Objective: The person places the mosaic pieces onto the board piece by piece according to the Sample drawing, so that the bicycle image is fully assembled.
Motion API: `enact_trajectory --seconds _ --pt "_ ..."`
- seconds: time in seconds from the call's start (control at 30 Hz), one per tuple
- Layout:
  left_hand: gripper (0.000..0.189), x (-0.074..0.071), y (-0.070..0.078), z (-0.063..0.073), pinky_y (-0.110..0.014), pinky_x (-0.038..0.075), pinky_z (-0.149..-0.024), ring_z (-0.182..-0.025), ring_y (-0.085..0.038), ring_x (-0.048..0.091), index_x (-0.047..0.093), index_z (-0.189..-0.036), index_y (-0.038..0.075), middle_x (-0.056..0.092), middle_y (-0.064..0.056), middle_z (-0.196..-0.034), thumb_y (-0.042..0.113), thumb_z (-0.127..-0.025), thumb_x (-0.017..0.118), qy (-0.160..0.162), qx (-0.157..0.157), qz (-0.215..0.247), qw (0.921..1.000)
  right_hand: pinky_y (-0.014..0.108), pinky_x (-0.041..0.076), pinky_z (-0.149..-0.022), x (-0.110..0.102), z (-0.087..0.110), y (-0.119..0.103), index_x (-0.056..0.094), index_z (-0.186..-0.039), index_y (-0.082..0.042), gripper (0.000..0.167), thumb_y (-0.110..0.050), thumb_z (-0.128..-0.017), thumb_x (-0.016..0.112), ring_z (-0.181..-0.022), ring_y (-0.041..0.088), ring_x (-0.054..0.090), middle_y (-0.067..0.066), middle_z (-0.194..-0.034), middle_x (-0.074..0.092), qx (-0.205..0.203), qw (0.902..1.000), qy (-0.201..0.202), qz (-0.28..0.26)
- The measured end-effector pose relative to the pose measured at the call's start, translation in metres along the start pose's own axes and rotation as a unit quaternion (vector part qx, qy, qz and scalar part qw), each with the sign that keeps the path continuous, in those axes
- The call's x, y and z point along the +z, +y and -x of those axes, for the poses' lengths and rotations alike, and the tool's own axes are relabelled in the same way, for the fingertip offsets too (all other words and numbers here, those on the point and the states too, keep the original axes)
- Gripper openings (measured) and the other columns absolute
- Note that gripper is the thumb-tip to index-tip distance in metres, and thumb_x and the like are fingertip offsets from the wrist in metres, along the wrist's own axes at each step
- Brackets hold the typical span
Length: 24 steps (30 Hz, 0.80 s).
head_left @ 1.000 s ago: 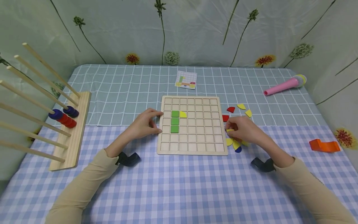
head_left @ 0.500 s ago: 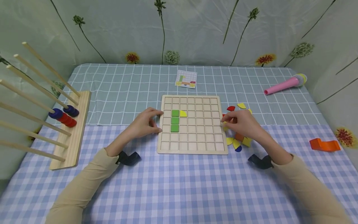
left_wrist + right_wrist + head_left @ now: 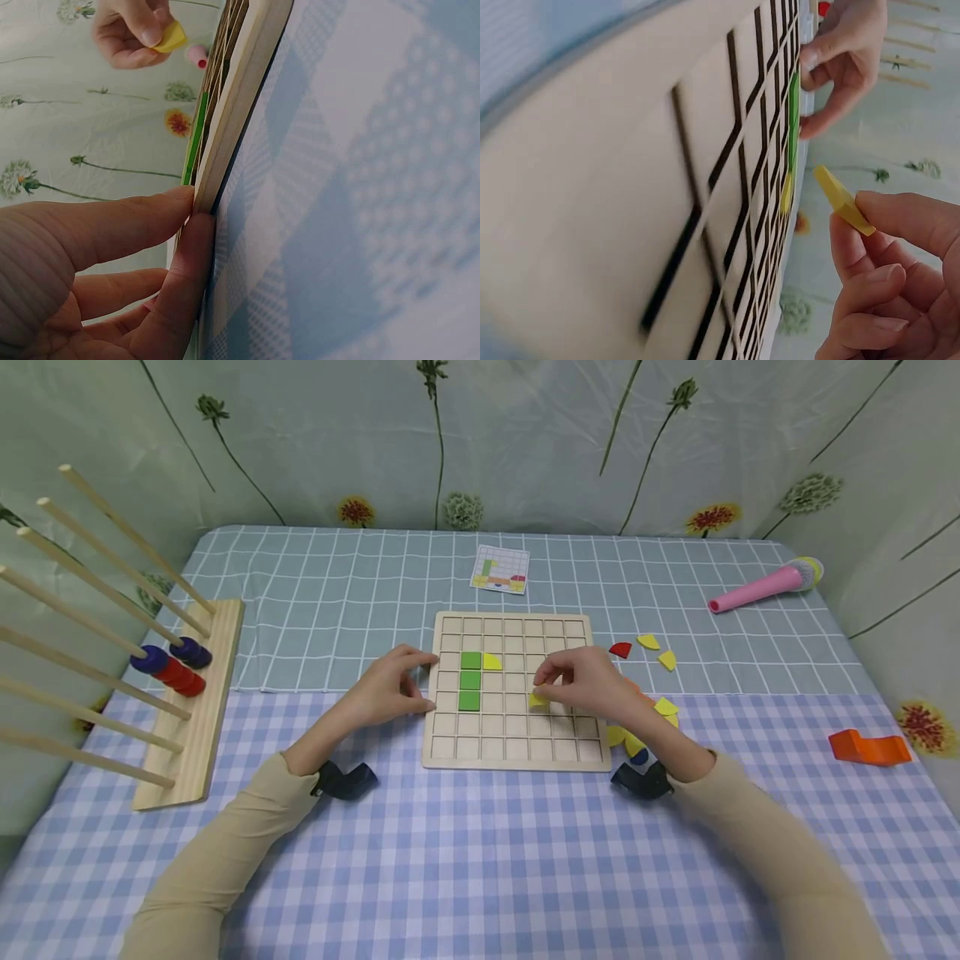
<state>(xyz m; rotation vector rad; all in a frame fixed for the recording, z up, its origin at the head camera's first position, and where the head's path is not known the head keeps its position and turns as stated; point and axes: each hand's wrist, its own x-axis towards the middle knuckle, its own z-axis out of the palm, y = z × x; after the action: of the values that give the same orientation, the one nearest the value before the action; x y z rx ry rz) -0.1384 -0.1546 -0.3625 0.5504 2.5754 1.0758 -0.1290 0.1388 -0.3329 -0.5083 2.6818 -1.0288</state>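
A square wooden grid board lies on the table in the head view. Three green square tiles form a column on it, with a yellow quarter-round tile beside the top one. My left hand touches the board's left edge, thumb and index fingertips apart along it; the left wrist view shows these fingers against the wooden rim. Over the right half of the board, my right hand pinches a thin yellow tile between thumb and finger. In the right wrist view this tile is held above the grid.
Loose yellow, red, orange and blue tiles lie right of the board, some hidden under the right forearm. A printed pattern card lies behind it. At left stands a wooden peg rack with rings. A pink toy microphone and an orange block lie right.
My right hand has moved left from the loose tiles to over the board, carrying a yellow tile. The left hand stays at the board's left edge.
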Motion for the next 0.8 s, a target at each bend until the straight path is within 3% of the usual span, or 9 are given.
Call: enact_trajectory --seconds 0.53,0.8 --pt "0.067 -0.001 0.002 -0.002 -0.02 0.046 -0.06 -0.07 -0.013 0.06 0.046 -0.136 -0.001 0.047 -0.016 -0.125 0.006 -0.076 0.075 -0.004 0.0 0.011 0.9999 0.02 0.042 -0.063 0.042 -0.032 -0.032 0.07 -0.077 -0.01 0.004 -0.013 -0.08 0.069 -0.066 0.01 0.053 0.001 -0.073 0.067 -0.071 0.9936 -0.076 -0.045" --pt "0.066 -0.001 0.0 -0.001 -0.02 0.047 -0.062 -0.071 -0.012 0.061 0.046 -0.136 0.0 0.047 -0.016 -0.126 0.007 -0.077 0.075 -0.005 0.002 0.006 1.0 0.017 0.04 -0.064 0.057 -0.042 -0.047 0.07 -0.078 -0.007 0.005 -0.012 -0.079 0.07 -0.065 0.006 0.052 0.001 -0.071 0.067 -0.074 0.9904 -0.096 -0.066"
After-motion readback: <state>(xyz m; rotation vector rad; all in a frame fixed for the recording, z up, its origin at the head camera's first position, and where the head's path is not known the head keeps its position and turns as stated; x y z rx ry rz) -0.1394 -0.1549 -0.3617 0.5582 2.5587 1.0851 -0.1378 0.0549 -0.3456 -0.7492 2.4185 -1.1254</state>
